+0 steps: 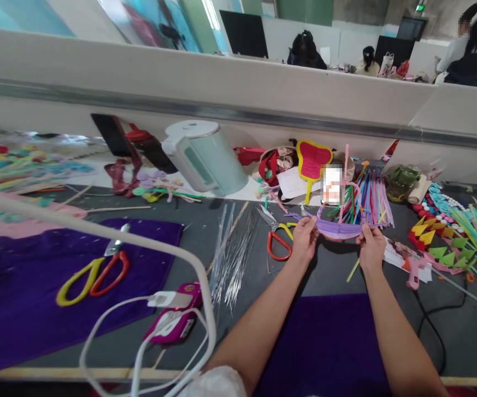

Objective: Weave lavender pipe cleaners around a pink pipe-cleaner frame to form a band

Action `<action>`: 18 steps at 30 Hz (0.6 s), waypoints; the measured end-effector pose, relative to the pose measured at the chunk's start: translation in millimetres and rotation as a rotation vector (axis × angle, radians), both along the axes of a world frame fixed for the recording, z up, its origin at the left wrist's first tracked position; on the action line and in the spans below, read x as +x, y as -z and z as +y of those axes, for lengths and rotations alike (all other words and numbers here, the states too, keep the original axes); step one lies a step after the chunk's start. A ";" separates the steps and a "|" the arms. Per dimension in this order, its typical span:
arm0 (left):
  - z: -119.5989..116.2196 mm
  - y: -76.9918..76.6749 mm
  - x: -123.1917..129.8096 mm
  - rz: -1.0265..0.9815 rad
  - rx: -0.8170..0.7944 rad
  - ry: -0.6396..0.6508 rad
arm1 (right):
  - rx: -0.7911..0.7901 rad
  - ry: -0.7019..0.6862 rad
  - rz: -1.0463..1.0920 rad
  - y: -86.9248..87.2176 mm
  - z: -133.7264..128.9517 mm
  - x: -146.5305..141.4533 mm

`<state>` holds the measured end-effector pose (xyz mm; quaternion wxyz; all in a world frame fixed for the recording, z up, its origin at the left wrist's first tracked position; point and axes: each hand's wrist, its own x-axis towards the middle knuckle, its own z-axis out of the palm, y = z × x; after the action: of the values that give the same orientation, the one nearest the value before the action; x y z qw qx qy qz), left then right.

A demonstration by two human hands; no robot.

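My left hand [305,237] pinches one end of a purple fuzzy craft piece [341,229], which looks made of pipe cleaners laid side by side. The other end is between the fingers of my right hand [371,245]. Stretched between both hands, the piece curves slightly above the dark table. A pink pipe cleaner [346,165] stands up behind it; whether it is attached I cannot tell. Scissors [279,240] with red and yellow handles lie just left of my left hand. Close to my right hand is a pink glue gun [415,270].
Colourful pipe cleaners [381,198] lie behind my hands. Thin silvery wires [238,264], a pale green kettle [217,160], and more scissors [110,270] on purple cloth [23,298] are to the left. A white cable [139,234] arches over a magenta power bank [176,322]. A low partition [180,71] borders the table's back.
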<state>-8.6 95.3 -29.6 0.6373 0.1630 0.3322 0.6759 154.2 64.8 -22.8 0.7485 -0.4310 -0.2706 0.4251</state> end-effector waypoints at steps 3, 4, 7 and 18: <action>-0.1 -1.1 0.4 0.055 0.032 -0.062 | 0.010 -0.007 -0.007 -0.4 -1.1 -2.0; -0.2 -1.7 0.7 0.079 0.042 -0.089 | 0.014 -0.009 -0.009 -0.7 -1.5 -2.6; -0.9 -3.2 1.6 0.164 0.064 -0.163 | 0.024 0.003 -0.021 -2.0 -2.7 -3.8; -2.5 -4.7 2.3 0.393 0.100 -0.278 | 0.049 0.032 -0.104 -3.3 -4.2 -5.1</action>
<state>-6.3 92.8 -24.9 0.4526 0.2755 0.4351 0.7280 149.1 60.6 -19.5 0.7505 -0.4384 -0.3126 0.3831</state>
